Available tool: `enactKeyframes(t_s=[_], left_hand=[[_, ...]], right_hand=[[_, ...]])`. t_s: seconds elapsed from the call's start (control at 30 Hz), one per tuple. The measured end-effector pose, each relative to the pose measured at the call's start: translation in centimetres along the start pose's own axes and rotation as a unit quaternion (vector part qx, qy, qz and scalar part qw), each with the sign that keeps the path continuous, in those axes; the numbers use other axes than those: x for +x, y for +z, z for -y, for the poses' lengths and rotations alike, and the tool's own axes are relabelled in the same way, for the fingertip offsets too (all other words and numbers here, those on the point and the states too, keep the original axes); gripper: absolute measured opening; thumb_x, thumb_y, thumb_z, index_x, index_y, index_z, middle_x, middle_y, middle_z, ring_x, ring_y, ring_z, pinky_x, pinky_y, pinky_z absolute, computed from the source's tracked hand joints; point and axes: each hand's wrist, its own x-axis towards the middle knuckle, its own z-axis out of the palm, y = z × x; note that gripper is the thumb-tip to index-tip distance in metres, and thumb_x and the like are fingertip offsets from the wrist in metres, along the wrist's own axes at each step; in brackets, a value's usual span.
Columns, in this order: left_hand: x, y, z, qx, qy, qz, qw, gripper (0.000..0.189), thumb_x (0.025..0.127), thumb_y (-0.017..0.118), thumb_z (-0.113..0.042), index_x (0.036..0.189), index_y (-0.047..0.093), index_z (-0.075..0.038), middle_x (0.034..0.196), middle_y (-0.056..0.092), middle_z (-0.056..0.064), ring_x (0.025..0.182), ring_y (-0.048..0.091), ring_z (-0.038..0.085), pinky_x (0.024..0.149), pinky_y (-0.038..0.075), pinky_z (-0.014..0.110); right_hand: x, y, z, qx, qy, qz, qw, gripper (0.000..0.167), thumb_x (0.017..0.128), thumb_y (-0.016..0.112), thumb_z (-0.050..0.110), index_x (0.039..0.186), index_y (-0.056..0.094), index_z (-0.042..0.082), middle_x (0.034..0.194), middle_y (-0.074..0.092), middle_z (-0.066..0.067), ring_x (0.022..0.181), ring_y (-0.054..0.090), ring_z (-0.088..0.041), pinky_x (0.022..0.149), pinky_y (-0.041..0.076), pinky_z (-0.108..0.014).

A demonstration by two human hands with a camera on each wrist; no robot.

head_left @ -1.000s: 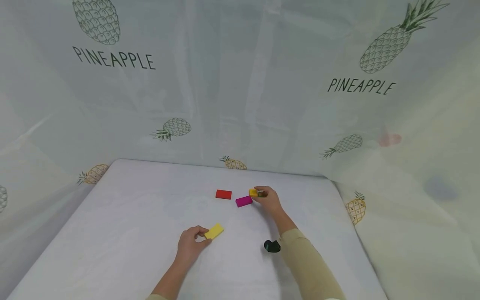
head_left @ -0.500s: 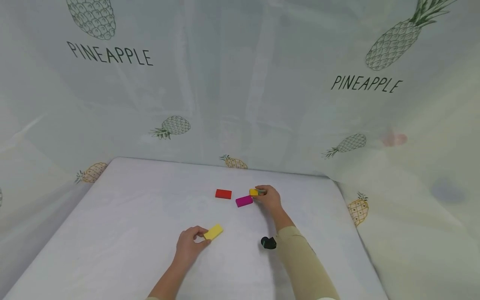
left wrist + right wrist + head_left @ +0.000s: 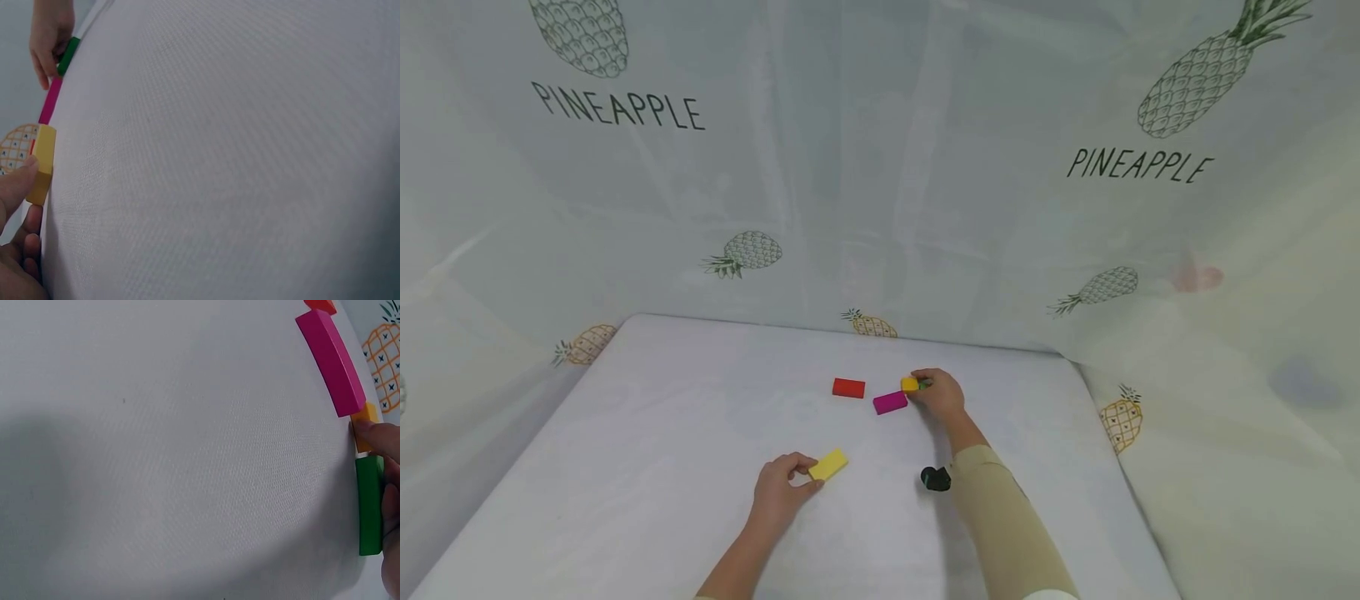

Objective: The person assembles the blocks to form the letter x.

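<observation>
My left hand (image 3: 777, 492) pinches a flat pale yellow block (image 3: 830, 465) between thumb and fingers, low over the near middle of the table. Farther off, my right hand (image 3: 942, 396) pinches a deeper yellow block (image 3: 909, 384) at the far side. In the right wrist view, a green block (image 3: 370, 506) lies beneath the right hand's fingers, end toward the yellow one. A magenta block (image 3: 891, 403) sits right at the yellow block's other end, angled. Left of that lies a red block (image 3: 848, 388), flat on the table.
A white-covered table (image 3: 700, 433) carries the blocks. Behind it and at the sides hangs a pale curtain (image 3: 865, 167) printed with pineapples. A small black device (image 3: 936, 479) shows beside the right sleeve (image 3: 1003, 517).
Both hands keep their grips and stay almost in place. Slightly more of the green block shows by the right hand, and the right forearm has shifted a little. The head view has moved slightly.
</observation>
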Motion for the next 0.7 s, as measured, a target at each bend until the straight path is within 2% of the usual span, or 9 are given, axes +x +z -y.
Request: enactKeyframes(t_s=[0.17,0.43,0.57,0.7], left_hand=[[0.04,-0.03,0.10,0.001,0.000,0.000,1.0000,0.029,0.076,0.083,-0.012,0.103,0.071,-0.013,0.091,0.062,-0.005,0.088,0.050,0.019,0.076,0.042,0.036],[0.23,0.30,0.49,0.003,-0.002,-0.009,1.0000,0.029,0.075,0.084,-0.012,0.101,0.071,-0.014,0.089,0.061,-0.006,0.087,0.049,0.017,0.075,0.042,0.035],[0.31,0.44,0.57,0.002,-0.006,-0.007,1.0000,0.030,0.075,0.084,-0.012,0.102,0.071,-0.015,0.089,0.060,-0.006,0.087,0.049,0.017,0.075,0.042,0.035],[0.37,0.40,0.44,0.000,-0.011,-0.009,0.9999,0.030,0.075,0.084,-0.012,0.102,0.072,-0.015,0.089,0.060,-0.006,0.088,0.049,0.018,0.076,0.043,0.035]], right_hand=[[0.12,-0.02,0.20,-0.014,0.008,0.005,0.9999,0.037,0.083,0.079,0.018,0.118,0.070,0.014,0.127,0.060,-0.008,0.123,0.050,-0.030,0.103,0.038,-0.045],[-0.12,-0.03,0.32,0.004,0.020,0.007,0.9998,0.034,0.084,0.078,0.019,0.117,0.070,0.012,0.127,0.060,-0.009,0.119,0.051,-0.031,0.102,0.039,-0.046],[-0.12,-0.09,-0.02,0.055,0.022,0.004,0.9982,0.036,0.083,0.078,0.020,0.117,0.069,0.011,0.125,0.061,-0.009,0.112,0.052,-0.029,0.098,0.042,-0.044],[-0.06,-0.27,-0.57,0.114,0.016,0.003,0.9933,0.039,0.082,0.080,0.019,0.118,0.068,0.010,0.121,0.062,-0.009,0.101,0.053,-0.026,0.089,0.047,-0.039]])
